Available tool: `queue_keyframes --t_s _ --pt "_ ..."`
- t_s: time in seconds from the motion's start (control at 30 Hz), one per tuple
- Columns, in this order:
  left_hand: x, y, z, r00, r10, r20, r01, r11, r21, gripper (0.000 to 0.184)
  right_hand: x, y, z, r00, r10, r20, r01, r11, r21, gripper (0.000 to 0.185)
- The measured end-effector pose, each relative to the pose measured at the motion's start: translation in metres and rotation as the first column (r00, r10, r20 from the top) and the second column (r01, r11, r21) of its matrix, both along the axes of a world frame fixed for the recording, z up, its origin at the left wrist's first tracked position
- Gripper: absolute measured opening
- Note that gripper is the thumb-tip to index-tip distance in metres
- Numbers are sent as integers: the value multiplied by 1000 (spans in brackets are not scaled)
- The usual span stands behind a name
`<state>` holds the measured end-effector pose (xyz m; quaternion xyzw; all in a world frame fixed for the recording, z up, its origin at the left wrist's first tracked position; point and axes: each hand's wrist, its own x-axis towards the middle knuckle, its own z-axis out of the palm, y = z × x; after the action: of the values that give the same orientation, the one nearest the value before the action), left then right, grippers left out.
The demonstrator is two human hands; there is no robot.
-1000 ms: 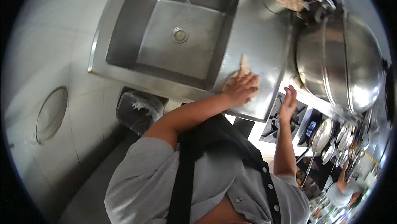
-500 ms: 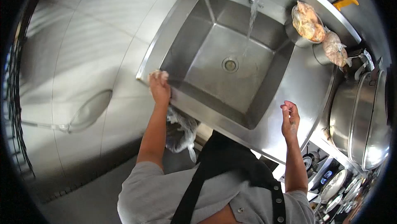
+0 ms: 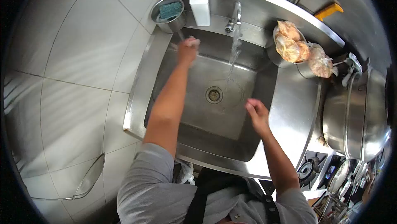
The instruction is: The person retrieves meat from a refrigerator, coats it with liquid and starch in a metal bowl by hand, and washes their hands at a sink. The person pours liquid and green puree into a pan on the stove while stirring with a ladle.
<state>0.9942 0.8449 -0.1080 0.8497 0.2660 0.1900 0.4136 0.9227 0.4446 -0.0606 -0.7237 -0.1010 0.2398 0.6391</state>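
The left hand [image 3: 188, 53] is over the upper left of the sink [image 3: 198, 118], near its left rim, closed around a pale cloth [image 3: 191, 42]; blur hides how the fingers lie. The cup [image 3: 171, 24] with a green sponge [image 3: 170, 11] stands just beyond it on the corner, and the white bottle [image 3: 201, 11] is near, to the right of that cup.

The right hand [image 3: 257, 111] hangs over the right side of the sink, fingers curled toward the thumb; whether their tips touch cannot be told. The basin spans the room between the hands, with the drain [image 3: 214, 95] there and water [image 3: 235, 54] falling from the tap [image 3: 236, 17] above it.

The sink's left rim is narrow, with pale tiles [image 3: 74, 120] beyond. At right, the steel desk [image 3: 291, 106] widens, wet-looking and shiny, down to its front edge. At the upper right two metal containers [image 3: 279, 60] hold bagged food [image 3: 291, 44]; the large pot [image 3: 345, 116] bounds the desk's right side, with a burner [image 3: 305, 169] below at lower right.
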Motion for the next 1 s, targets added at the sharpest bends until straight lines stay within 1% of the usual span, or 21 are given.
queue_keyframes --t_s 0.03,0.07,0.1,0.17,0.23,0.27,0.37,0.43,0.47,0.53,0.57,0.67,0.73,0.77,0.8,0.83,0.87,0.9,0.93,0.97,1.0 --pt "4 -46 20 1000 -7 13 12 884 -468 24 14 18 -7 999 -5 -49 4 1000 -14 36" --pt "8 -82 18 997 50 55 -3 761 -649 23 26 38 -14 999 -13 35 16 995 -94 46" --pt "14 -110 14 990 112 83 -1 603 -798 21 38 60 -15 993 -13 121 34 985 -171 58" --pt "31 -146 -29 955 255 152 41 391 -919 23 53 97 1 992 -109 66 120 973 -196 76" --pt "28 -162 -15 959 273 76 70 31 -997 26 78 117 -37 982 -171 -85 166 984 -60 74" --pt "26 -166 -10 961 275 33 77 -150 -986 28 90 119 -41 986 -143 -82 138 988 -72 72" --pt "28 -166 -14 967 254 35 21 60 -998 31 109 126 -33 999 -34 -42 30 995 -97 67" --pt "22 -164 7 965 233 119 68 214 -974 36 106 129 -7 998 61 23 -58 992 -115 62" --pt "18 -164 16 962 221 158 90 288 -953 38 107 130 -8 989 80 121 -67 991 -112 60" --pt "16 -162 -13 936 277 218 226 3 -974 41 107 130 -20 946 114 303 -84 990 -109 56" --pt "18 -159 -28 920 306 245 297 -134 -945 42 105 129 -27 980 62 189 -58 998 -27 56" --pt "7 -185 -28 915 382 128 153 -35 -988 49 90 123 -67 983 -29 -179 64 978 197 53" --pt "-15 -198 -15 974 226 19 -9 123 -992 54 81 116 -80 907 -38 -419 180 935 305 51" --pt "-22 -204 -9 987 153 -51 -82 205 -975 57 76 109 -83 896 48 -441 138 914 380 52" --pt "-28 -194 -34 996 -20 -92 -81 328 -941 71 70 100 -80 879 131 -459 105 885 453 52" --pt "-44 -195 -17 996 -83 -35 -3 358 -934 73 60 89 -76 852 209 -481 84 850 520 53" --pt "-63 -199 23 989 -150 15 72 380 -922 76 54 75 -47 782 321 -534 90 790 606 50" --pt "-77 -200 43 973 -221 66 150 392 -907 78 52 65 -28 723 388 -572 72 781 621 50" --pt "-88 -196 39 934 -284 217 355 659 -663 80 52 57 -14 654 451 -607 59 770 635 50" --pt "-100 -192 35 859 -393 328 490 817 -305 82 49 51 -4 578 511 -636 47 757 651 50" --pt "-112 -187 48 804 -566 184 582 813 -41 83 48 46 5 574 565 -593 -25 736 677 48"
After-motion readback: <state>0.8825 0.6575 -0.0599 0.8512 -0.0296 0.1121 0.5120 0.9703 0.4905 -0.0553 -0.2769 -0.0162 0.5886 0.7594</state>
